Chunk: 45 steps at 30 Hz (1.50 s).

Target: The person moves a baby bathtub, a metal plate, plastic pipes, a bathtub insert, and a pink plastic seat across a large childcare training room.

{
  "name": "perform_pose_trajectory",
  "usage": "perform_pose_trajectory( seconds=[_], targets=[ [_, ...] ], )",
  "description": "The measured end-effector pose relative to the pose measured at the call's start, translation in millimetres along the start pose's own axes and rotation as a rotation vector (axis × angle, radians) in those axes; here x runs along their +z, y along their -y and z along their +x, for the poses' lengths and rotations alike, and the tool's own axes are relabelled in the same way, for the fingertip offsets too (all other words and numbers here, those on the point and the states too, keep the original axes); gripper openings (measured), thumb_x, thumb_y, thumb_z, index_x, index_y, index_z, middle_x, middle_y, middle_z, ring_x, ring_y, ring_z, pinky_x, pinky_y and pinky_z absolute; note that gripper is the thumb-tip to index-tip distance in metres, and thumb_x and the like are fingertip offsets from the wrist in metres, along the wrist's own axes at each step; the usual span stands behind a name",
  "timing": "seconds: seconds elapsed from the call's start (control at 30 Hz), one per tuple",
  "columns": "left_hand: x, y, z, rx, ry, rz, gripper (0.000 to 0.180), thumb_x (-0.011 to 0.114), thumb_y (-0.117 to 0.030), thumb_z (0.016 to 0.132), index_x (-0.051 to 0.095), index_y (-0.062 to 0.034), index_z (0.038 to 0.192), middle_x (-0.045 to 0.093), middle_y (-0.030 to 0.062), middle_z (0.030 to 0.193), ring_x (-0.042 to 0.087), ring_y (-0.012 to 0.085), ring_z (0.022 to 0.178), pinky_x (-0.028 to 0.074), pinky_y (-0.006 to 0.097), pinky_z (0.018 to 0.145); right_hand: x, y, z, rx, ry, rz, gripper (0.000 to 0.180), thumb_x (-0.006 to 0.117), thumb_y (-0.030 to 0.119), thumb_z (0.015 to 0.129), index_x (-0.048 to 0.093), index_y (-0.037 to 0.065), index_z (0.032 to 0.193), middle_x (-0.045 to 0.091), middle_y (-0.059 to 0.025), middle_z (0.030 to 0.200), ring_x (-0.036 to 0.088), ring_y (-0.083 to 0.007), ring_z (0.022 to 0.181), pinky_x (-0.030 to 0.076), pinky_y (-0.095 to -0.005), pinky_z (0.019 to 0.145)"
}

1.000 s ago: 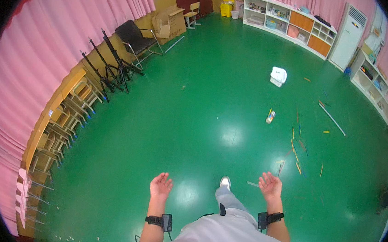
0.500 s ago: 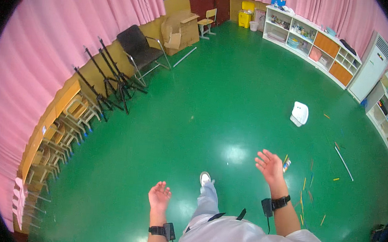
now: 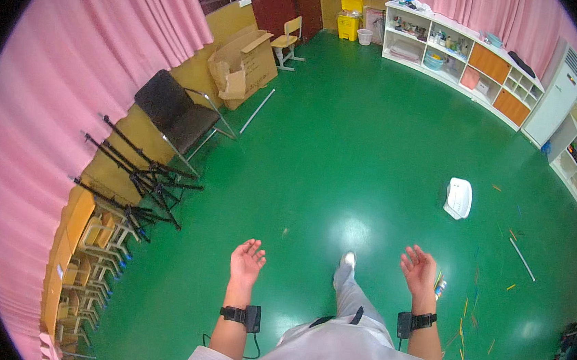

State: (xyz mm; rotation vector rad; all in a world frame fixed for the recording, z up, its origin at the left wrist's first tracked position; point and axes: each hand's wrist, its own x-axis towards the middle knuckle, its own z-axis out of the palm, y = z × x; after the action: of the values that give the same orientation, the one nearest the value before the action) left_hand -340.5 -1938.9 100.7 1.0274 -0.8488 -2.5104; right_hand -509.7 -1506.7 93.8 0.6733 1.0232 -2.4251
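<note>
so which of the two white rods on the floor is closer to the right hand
The white rod on the right, near a short yellow stick; the other rod lies farther from the right hand, by the cardboard box.

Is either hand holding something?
No, the left hand and the right hand are both open and empty above the green floor.
</note>
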Motion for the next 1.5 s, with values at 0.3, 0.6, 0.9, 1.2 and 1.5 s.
perform_pose_trajectory(
  seconds=[0.3, 0.6, 0.9, 1.2, 1.5],
  targets=[
    [97, -63, 229, 0.037, -0.117, -0.174, 0.016, 0.054, -0.023, 0.078, 0.058, -0.0117, 0.088, 0.062, 0.0018, 0.091, 0.055, 0.0198, 0.076, 0.044, 0.036, 0.066, 140, 51, 293, 0.090, -0.006, 0.103, 0.036, 0.046, 0.024, 0.083, 0.051, 0.006, 0.113, 0.056, -0.0114, 0.115, 0.054, -0.0281, 0.098, 0.045, -0.0385, 0.082],
    [200, -158, 437, 0.110, -0.156, -0.190, 0.015, 0.050, -0.020, 0.081, 0.057, -0.0112, 0.091, 0.061, 0.0007, 0.093, 0.054, 0.0202, 0.075, 0.044, 0.034, 0.065, 445, 115, 521, 0.044, 0.307, -0.174, 0.034, 0.043, 0.024, 0.087, 0.050, 0.004, 0.113, 0.059, -0.0115, 0.110, 0.060, -0.0255, 0.090, 0.050, -0.0363, 0.076],
    [356, -260, 756, 0.030, -0.064, -0.304, 0.014, 0.052, -0.019, 0.080, 0.058, -0.0111, 0.090, 0.062, 0.0010, 0.091, 0.055, 0.0188, 0.074, 0.044, 0.033, 0.066, 550, 159, 757, 0.082, 0.082, 0.042, 0.031, 0.045, 0.024, 0.085, 0.053, 0.006, 0.109, 0.060, -0.0111, 0.108, 0.060, -0.0262, 0.088, 0.051, -0.0366, 0.074],
    [542, -351, 1009, -0.031, 0.031, -0.036, 0.016, 0.050, -0.020, 0.082, 0.059, -0.0120, 0.091, 0.065, 0.0009, 0.089, 0.058, 0.0197, 0.073, 0.046, 0.034, 0.064, 649, 251, 953, -0.080, -0.009, 0.094, 0.032, 0.047, 0.023, 0.084, 0.052, 0.006, 0.110, 0.058, -0.0110, 0.109, 0.058, -0.0265, 0.092, 0.049, -0.0371, 0.076],
    [629, -362, 1217, -0.032, -0.166, -0.140, 0.018, 0.050, -0.022, 0.083, 0.058, -0.0106, 0.095, 0.064, 0.0031, 0.095, 0.058, 0.0224, 0.074, 0.047, 0.037, 0.063, 773, 297, 1244, 0.156, 0.068, 0.074, 0.026, 0.048, 0.023, 0.083, 0.053, 0.009, 0.104, 0.058, -0.0115, 0.112, 0.057, -0.0269, 0.092, 0.049, -0.0379, 0.076]
  ],
)
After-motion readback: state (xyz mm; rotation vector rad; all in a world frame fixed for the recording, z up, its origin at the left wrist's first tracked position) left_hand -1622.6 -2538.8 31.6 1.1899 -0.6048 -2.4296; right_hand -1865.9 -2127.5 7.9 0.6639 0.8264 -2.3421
